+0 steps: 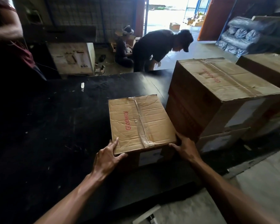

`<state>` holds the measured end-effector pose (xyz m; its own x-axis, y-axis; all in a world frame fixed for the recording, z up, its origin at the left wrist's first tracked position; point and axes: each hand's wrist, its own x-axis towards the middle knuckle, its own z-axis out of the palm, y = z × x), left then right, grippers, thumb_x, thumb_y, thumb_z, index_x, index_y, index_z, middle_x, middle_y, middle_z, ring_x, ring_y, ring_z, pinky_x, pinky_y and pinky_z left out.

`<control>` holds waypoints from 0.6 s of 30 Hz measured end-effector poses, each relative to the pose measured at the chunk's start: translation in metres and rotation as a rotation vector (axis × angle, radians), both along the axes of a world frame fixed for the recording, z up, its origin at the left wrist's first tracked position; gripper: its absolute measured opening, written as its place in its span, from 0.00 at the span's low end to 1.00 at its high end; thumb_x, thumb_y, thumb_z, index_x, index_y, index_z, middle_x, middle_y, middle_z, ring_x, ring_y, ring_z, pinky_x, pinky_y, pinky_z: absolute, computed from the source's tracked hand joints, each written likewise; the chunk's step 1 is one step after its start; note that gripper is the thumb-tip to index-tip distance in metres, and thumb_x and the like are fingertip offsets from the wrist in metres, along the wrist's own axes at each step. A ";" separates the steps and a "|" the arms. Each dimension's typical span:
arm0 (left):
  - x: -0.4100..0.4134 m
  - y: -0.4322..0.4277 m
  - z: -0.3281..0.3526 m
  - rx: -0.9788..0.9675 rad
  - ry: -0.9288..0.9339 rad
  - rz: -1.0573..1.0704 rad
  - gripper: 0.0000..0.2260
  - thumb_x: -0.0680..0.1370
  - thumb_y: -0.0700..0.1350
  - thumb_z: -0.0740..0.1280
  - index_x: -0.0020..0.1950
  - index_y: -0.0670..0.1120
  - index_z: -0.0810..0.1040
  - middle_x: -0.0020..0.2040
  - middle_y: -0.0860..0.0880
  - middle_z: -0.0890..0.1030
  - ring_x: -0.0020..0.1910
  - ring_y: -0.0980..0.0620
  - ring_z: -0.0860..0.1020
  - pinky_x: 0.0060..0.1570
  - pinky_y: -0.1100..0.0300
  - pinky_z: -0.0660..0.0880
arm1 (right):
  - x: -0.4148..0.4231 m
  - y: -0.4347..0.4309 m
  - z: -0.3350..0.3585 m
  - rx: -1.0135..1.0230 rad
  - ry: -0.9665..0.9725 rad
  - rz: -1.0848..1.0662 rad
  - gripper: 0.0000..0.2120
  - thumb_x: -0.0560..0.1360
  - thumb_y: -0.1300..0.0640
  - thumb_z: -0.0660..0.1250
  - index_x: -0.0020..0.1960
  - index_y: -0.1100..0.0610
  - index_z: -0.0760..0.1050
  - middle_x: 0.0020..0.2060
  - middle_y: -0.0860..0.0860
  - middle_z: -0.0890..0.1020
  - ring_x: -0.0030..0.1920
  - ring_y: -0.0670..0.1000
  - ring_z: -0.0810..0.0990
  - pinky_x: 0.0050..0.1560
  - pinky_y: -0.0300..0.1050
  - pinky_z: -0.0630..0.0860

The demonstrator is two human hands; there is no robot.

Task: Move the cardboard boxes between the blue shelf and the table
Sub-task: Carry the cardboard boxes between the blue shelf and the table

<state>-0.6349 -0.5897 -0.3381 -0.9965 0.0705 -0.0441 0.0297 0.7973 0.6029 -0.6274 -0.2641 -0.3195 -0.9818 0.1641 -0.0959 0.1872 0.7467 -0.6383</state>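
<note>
A taped cardboard box (139,122) with red lettering rests on the black table (55,118) near its front edge. My left hand (107,156) grips its near left corner, fingers over the top edge. On the near right corner sits my right hand (185,147), fingers pressed to the side. To the right, a stack of larger cardboard boxes (220,88) stands on the same table, close to the held box. Another box (265,68) shows at the far right. The blue shelf (228,26) stands at the back right with wrapped bundles.
A person in dark clothes (153,49) bends over beyond the table; another sits on the floor (123,49). A person's arm (6,31) reaches in at the upper left. A white crate (73,57) stands behind the table. An open doorway (166,12) lies beyond.
</note>
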 end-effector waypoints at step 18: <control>0.026 0.072 0.006 -0.002 -0.015 0.120 0.40 0.69 0.59 0.76 0.76 0.53 0.65 0.71 0.50 0.74 0.66 0.48 0.76 0.63 0.55 0.73 | 0.009 0.072 -0.010 0.061 0.063 0.165 0.27 0.76 0.53 0.69 0.73 0.56 0.68 0.67 0.55 0.77 0.66 0.58 0.75 0.65 0.46 0.69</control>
<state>-0.6086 -0.5177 -0.3323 -0.9970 -0.0489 -0.0595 -0.0749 0.7955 0.6013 -0.6189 -0.1922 -0.3290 -0.9996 0.0043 -0.0280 0.0202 0.8017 -0.5974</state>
